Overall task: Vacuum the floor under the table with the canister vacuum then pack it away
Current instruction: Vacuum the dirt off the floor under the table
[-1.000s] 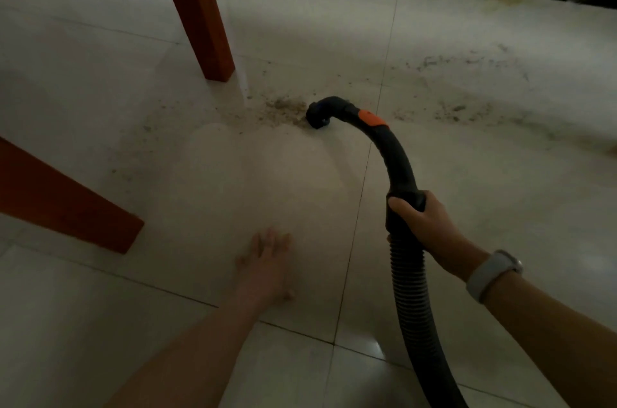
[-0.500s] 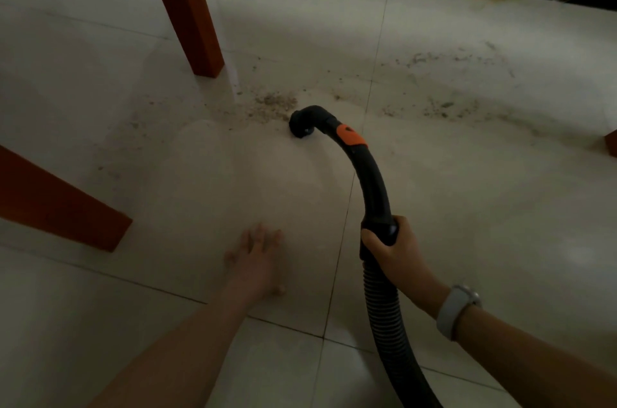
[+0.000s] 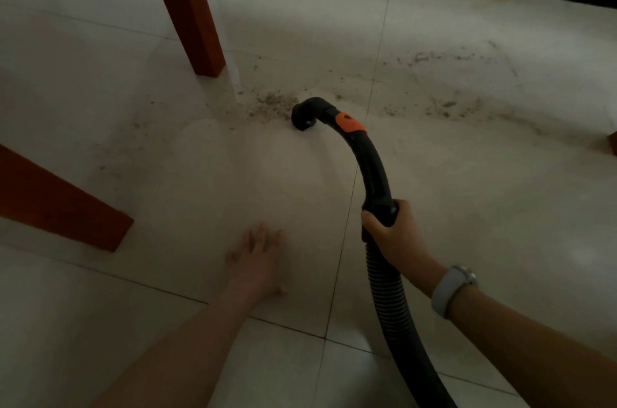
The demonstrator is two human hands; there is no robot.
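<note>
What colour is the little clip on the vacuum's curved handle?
Orange, against the black curved handle; the clip shows clearly in the head view.

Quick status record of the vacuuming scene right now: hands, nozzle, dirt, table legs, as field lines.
right hand: right hand grips the hose handle where it joins the ribbed hose
left hand: left hand flat on the tiled floor, fingers spread
nozzle: hose end down at the floor, at the edge of a crumb pile
other dirt: scattered debris to the right
table legs: near leg; far leg
</note>
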